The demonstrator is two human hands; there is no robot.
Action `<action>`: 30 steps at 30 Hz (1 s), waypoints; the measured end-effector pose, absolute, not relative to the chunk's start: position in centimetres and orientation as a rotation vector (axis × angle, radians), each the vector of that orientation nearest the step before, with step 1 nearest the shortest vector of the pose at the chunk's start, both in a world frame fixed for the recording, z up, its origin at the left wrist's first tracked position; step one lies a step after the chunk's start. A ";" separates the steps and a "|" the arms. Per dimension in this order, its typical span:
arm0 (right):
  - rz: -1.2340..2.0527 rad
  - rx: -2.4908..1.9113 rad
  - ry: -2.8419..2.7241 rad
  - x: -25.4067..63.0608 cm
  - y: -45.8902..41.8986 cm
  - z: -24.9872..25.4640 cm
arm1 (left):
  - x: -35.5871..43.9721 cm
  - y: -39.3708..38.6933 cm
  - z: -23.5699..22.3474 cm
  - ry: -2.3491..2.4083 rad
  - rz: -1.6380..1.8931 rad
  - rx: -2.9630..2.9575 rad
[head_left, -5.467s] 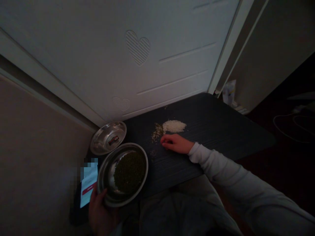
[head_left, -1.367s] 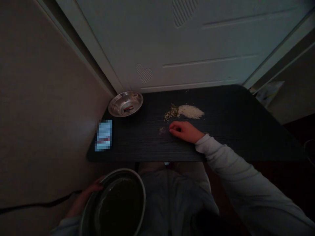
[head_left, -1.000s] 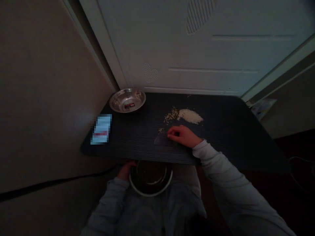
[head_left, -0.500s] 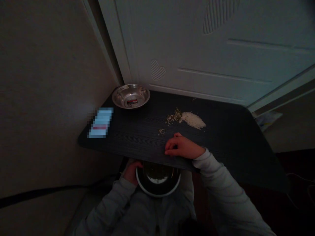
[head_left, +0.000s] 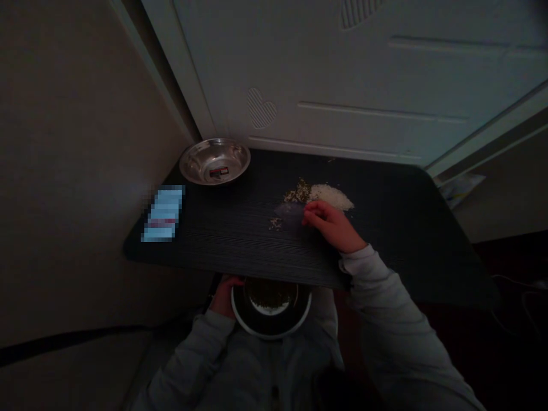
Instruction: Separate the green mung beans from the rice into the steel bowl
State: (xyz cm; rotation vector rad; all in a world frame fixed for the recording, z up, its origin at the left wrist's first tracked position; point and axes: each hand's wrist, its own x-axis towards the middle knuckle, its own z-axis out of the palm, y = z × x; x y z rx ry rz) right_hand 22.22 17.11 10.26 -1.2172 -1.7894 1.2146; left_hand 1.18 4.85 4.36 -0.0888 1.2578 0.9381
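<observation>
My left hand (head_left: 224, 298) grips the left rim of a metal bowl (head_left: 269, 330) on my lap, partly under the table's front edge. Dark greenish grains (head_left: 268, 294) lie in it. Above the table, my right hand (head_left: 329, 222) is closed, its fingertips pinching what looks like a thin, see-through plastic piece (head_left: 287, 212). That piece is faint against the dark top. Just beyond the hand lies a pile of white rice (head_left: 331, 196), with a mix of green and white grains (head_left: 298, 190) at its left end. A few loose grains (head_left: 274, 223) sit nearer me.
The dark table (head_left: 222, 240) stands against a white door (head_left: 325, 74) with heart patterns. An unused-looking second metal bowl (head_left: 194, 165) with a label inside is at the back left. A lit phone (head_left: 163, 214) lies at the left edge. A black strap (head_left: 85, 337) runs at lower left.
The bowl of green grains has gone from beside the table to my lap under its edge. My right hand drew toward the front edge, then moved back up beside the rice with the see-through piece.
</observation>
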 end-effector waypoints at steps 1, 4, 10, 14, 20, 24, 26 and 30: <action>1.177 -1.244 -1.777 22.4 17.3 10.1 | 1.1 4.8 4.3 1.265 0.942 -0.089; 1.051 -1.327 -1.806 22.8 17.7 9.7 | 0.8 4.7 3.8 1.285 0.957 -0.086; 0.839 -1.394 -1.856 22.5 17.8 9.2 | 0.1 4.6 2.6 1.330 0.966 -0.085; 0.835 -1.316 -1.898 21.4 17.6 9.2 | 0.2 4.7 2.5 1.337 0.987 -0.086; 0.760 -1.329 -1.972 20.0 17.1 9.6 | 0.7 4.9 3.7 1.326 1.011 -0.087; 0.765 -1.360 -1.960 20.1 17.1 9.5 | 0.8 5.0 4.1 1.334 1.047 -0.084; 0.764 -1.359 -1.967 20.2 17.1 9.4 | 0.8 5.0 4.1 1.337 1.053 -0.084; 0.796 -1.297 -2.028 20.1 17.0 9.4 | 0.6 5.0 4.1 1.337 1.040 -0.086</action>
